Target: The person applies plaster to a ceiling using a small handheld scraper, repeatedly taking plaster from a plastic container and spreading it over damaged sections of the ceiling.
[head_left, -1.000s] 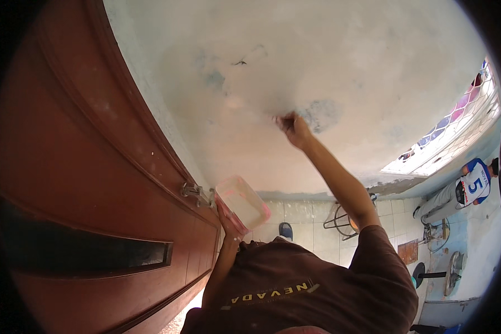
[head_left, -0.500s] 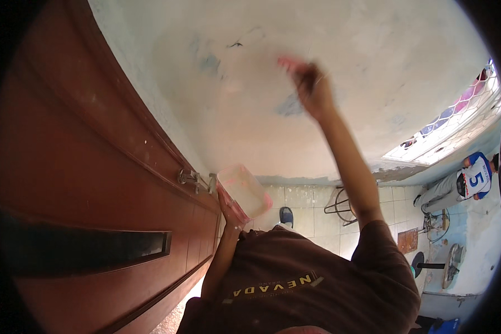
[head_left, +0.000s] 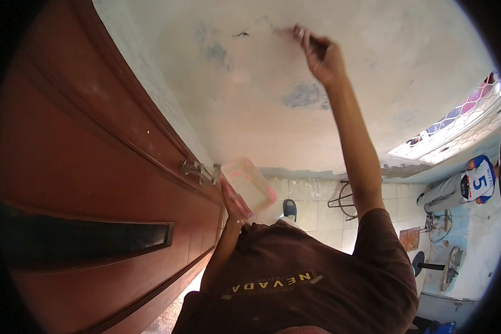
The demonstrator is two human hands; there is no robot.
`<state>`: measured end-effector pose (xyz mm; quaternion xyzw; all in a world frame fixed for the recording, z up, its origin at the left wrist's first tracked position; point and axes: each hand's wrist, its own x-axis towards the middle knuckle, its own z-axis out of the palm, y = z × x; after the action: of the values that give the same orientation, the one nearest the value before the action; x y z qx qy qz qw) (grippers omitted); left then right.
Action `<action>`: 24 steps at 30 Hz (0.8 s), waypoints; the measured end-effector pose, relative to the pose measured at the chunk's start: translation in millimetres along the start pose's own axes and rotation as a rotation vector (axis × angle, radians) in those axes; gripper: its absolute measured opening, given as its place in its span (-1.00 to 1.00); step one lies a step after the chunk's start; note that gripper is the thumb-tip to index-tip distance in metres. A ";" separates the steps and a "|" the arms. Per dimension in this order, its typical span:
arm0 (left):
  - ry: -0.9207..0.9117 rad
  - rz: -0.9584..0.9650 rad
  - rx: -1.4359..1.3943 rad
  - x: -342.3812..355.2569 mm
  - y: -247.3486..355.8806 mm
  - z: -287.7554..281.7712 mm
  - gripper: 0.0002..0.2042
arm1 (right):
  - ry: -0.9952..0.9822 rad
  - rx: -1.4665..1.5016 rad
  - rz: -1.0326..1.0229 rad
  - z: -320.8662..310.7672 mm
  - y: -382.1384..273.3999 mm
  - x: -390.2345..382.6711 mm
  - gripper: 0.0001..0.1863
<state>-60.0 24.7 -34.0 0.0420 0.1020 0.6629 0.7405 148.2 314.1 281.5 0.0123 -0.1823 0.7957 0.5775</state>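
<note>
My left hand (head_left: 236,207) is closed on the side of a translucent plastic tub (head_left: 273,193) with pink smears. Whitish stuff covers the tub's bottom, and it is held tilted near the door handle. High up against the pale patchy wall (head_left: 250,111), my right hand (head_left: 322,55) has its fingers bent round a small pinkish tool (head_left: 288,33). That tool is smeared by motion, so its exact kind does not show. Its tip is near a dark crack (head_left: 241,34) and bluish bare patches (head_left: 306,97) in the wall.
A brown door (head_left: 94,167) with a metal handle (head_left: 197,168) stands close on the left. Beyond my right arm are a round-framed stool (head_left: 342,201), a grilled window (head_left: 456,125) and another person (head_left: 476,181). A fan-like stand (head_left: 451,267) is at the far right.
My right hand has moved up along the wall, with the pink tool still in it. The tub stays in my left hand, shifted only slightly in view.
</note>
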 end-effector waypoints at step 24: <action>0.062 0.037 -0.009 -1.1 8.2 13.8 -0.28 | -0.191 0.095 -0.082 7.5 6.3 -45.8 -0.66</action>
<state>-65.2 25.6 -18.8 0.0201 0.1213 0.6778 0.7249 156.2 268.3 276.2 0.1228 -0.1977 0.7743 0.5884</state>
